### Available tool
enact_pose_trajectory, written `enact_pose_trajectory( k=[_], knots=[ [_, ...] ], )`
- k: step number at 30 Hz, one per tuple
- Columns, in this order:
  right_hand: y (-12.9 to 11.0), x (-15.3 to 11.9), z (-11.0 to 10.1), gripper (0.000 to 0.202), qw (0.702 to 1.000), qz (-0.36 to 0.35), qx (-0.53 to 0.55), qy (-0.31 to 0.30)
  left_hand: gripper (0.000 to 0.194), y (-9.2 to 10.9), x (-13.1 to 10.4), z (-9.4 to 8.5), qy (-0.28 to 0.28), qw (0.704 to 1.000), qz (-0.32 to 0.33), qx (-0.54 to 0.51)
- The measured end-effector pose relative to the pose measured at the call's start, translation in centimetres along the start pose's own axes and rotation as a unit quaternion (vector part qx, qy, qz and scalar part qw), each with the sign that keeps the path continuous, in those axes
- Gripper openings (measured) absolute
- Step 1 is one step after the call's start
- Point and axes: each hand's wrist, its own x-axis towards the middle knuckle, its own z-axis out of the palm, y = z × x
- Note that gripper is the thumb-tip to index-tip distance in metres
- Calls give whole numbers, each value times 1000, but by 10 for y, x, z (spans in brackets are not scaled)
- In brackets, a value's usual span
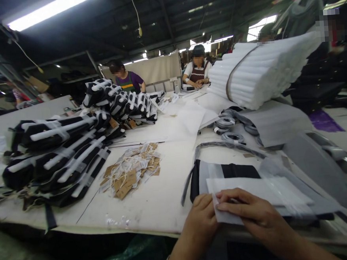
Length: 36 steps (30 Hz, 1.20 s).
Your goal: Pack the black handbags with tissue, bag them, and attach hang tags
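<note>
Thin white foam-like sheet [260, 186], one: lying over a flat black-and-grey fabric article [240, 171] on the white table [172, 203]; near left corner pinched between the fingers of the right hand [261, 215] and of the left hand [201, 217]. Brown cardboard tags with white strings [126, 181], one heap, left. Black bundles with white tubes [67, 139], stacked, farther left. Strapped white foam-like rolls [247, 75], right rear.

The white sheet [269, 186] looks smooth and matt, the brown tags [126, 183] matt card.
</note>
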Motion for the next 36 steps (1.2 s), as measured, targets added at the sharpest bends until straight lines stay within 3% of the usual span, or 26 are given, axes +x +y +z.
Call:
enact_pose_trajectory(
  k=[3,8,16,19,22,24,27,31,33,36],
  knots=[
    [-2,1,0,48,1000,-2,-6,15,29,-3,-2,-6,-16,1000,13,-18],
    [-2,-4,2,49,1000,-12,-6,12,33,-2,-6,-6,52,998,21,-26],
    [-2,-7,9,49,997,-66,-14,-41,40,0,-16,1,113,992,-58,-17],
    [-14,-1,4,34,994,-70,4,-85,40,-1,-13,-2,81,996,-27,4],
    [-20,10,-15,20,992,-38,13,-116,38,-1,-9,-6,36,999,-3,22],
    [-8,21,-29,25,995,-3,-39,-89,37,0,-7,-8,26,999,4,38],
    [33,41,-43,26,981,64,-176,-55,36,-1,-6,-7,33,998,12,59],
    [85,66,-38,42,937,162,-235,-202,35,-2,-5,-5,69,995,23,71],
    [95,77,-30,42,927,172,-216,-255,35,-3,-5,-5,70,994,28,74],
    [97,91,-16,41,927,157,-193,-281,36,-4,-4,-8,61,993,47,93]
  ],
)
